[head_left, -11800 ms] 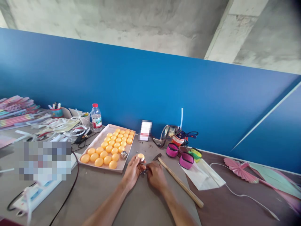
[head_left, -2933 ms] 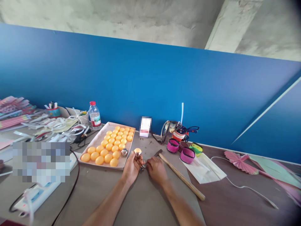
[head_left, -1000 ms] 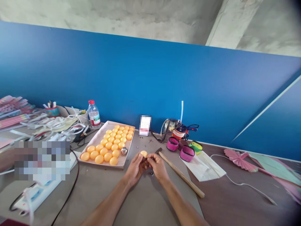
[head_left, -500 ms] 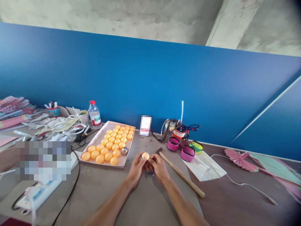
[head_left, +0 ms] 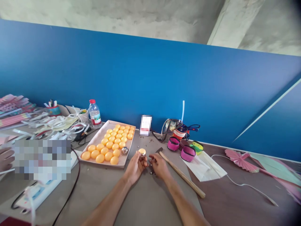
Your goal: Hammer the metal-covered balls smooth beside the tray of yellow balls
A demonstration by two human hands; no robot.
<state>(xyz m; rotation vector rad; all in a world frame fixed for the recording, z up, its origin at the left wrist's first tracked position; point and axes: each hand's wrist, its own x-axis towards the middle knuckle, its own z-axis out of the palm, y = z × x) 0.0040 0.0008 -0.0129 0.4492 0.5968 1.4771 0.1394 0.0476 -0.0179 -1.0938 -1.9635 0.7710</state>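
Note:
My left hand (head_left: 136,166) is closed around a small yellow ball with shiny silver pieces on it (head_left: 142,152), held up at the fingertips. Just to its right, my right hand (head_left: 160,165) is low over the table with its fingers bent together; anything between them is too small to make out. Beneath these fingers lie a few small shiny bits (head_left: 152,172). Left of my hands, a shallow white box (head_left: 107,125) contains rows of orange balls (head_left: 109,145) and one silver-covered ball (head_left: 124,150) at its right side.
A hammer (head_left: 182,174) lies right of my right hand. Pink mesh bands (head_left: 187,153) and white paper (head_left: 207,168) are beyond it. At the left are a bottle (head_left: 94,114), a power strip (head_left: 35,194), white strips, and another person's hand (head_left: 6,159). A blue partition (head_left: 150,75) stands behind.
My hands have moved apart. The left has drawn slightly left with the ball, turning its silver part into view; the right has let go of the ball and lowered toward the small bits.

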